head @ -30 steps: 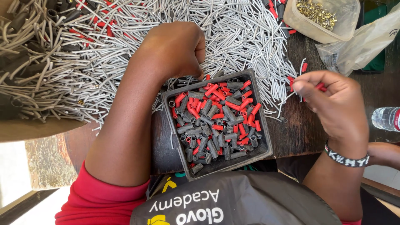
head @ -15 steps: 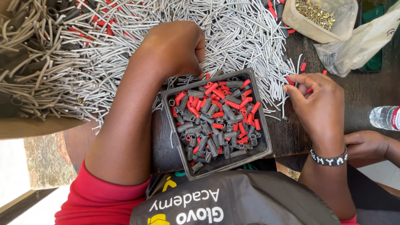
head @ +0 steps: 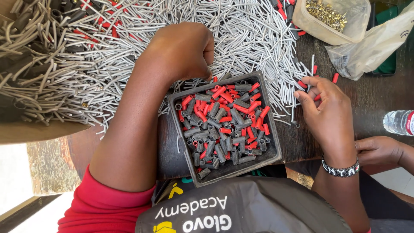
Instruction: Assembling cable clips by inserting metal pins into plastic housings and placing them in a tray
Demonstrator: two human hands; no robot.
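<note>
A dark square tray (head: 276,156) at the table's front edge holds several short red and grey tube pieces (head: 224,125). My left hand (head: 185,49) rests as a closed fist on the pile of long grey tubes (head: 254,39) just behind the tray; what lies under its fingers is hidden. To the right of the tray, my right hand (head: 327,112) has its fingers curled around small red sleeves (head: 317,97) at the pile's edge. A beaded bracelet (head: 340,169) circles that wrist.
A clear tub of small brass parts (head: 332,19) and a plastic bag (head: 371,47) sit at the back right. A water bottle (head: 399,122) lies at the right edge. Another person's hand (head: 379,151) rests beside my right wrist.
My right hand has moved left and forward toward the tube pile. Another person's hand has come into view at the lower right. My left fist has stayed put.
</note>
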